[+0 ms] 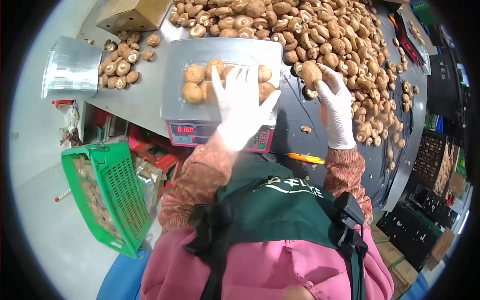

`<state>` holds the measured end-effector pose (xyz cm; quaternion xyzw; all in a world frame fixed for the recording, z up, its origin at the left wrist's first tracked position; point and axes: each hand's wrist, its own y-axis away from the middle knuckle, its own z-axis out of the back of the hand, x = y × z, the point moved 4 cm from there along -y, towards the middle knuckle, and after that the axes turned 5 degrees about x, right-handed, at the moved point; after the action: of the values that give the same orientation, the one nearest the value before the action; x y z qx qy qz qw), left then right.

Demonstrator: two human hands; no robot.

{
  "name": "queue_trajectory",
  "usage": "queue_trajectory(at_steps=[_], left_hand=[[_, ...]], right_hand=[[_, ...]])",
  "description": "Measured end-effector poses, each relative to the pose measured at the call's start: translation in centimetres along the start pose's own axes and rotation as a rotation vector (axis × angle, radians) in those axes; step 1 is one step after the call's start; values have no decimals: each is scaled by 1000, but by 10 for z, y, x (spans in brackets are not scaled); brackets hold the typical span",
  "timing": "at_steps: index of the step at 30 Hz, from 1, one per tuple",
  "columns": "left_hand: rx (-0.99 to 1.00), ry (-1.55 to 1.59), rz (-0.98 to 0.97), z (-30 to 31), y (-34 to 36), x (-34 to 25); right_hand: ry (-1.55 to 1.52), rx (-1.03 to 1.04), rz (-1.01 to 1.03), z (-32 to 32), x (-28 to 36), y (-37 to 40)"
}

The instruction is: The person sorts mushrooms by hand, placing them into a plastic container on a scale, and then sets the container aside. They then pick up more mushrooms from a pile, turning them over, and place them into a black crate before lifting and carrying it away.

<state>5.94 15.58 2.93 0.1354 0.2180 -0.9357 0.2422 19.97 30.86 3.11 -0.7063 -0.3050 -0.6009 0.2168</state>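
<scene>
My left hand (pixel 240 107), in a white glove, is spread over a clear plastic tray (pixel 187 67) of shiitake mushrooms (pixel 194 74). Its fingers lie apart across the mushrooms and cover part of them. Beneath the tray is a weighing scale (pixel 172 107), whose red display (pixel 186 130) reads 0.160. To the right, my gloved right hand (pixel 336 107) pinches a brown shiitake mushroom (pixel 311 73) between thumb and fingers, close to the big mushroom pile (pixel 340 45).
A stack of clear trays (pixel 72 67) and a small mushroom heap (pixel 120 65) lie left of the scale, below a cardboard box (pixel 131 14). An orange-yellow knife (pixel 306 158) rests near the table's front. A green crate (pixel 122 185) stands at lower left. Another scale (pixel 411 47) sits far right.
</scene>
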Motion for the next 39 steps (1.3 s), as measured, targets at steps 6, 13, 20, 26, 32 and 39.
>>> queue_trajectory(at_steps=[6,13,20,26,32,39], left_hand=[[35,57,-217,-20,3,0],[290,176,-176,-18,13,-6],[-112,306,-341,22,30,-9],[-236,296,-58,49,38,44],[-422,188,285,106,48,130],[-485,286,356,125,55,157]], right_hand=[[47,34,-10,-5,1,2],[230,162,40,-34,-6,-23],[946,425,386,-73,-31,-43],[777,388,339,-55,-26,-33],[480,8,16,-1,-12,-24],[488,28,74,1,-25,-9]])
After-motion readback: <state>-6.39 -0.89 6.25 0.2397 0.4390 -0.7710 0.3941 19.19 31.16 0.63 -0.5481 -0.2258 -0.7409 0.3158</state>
